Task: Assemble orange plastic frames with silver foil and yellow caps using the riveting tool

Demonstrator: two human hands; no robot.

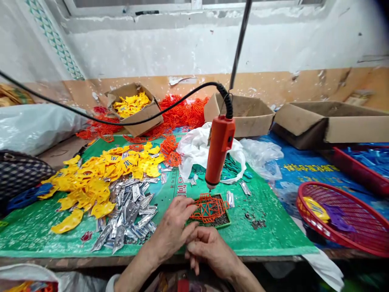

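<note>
An orange lattice-like plastic frame (209, 209) lies over a shallow green tray (228, 223) of small dark pieces that look like screws. My left hand (174, 223) grips the frame's left end between bent fingers and thumb. Close against it, at the table's front edge, my right hand (212, 251) is closed with its fingers curled; what they hold, if anything, is hidden. A red electric screwdriver (219, 152) hangs on a rod and cable, its tip just above the frame.
Left lie a heap of yellow plastic parts (94, 174) and silvery metal strips (130, 215). Behind stand a carton of yellow parts (142, 123), orange frames (182, 113) and another carton (252, 125). A white bag (194, 146) holds green parts. Right is a red basket (304, 219).
</note>
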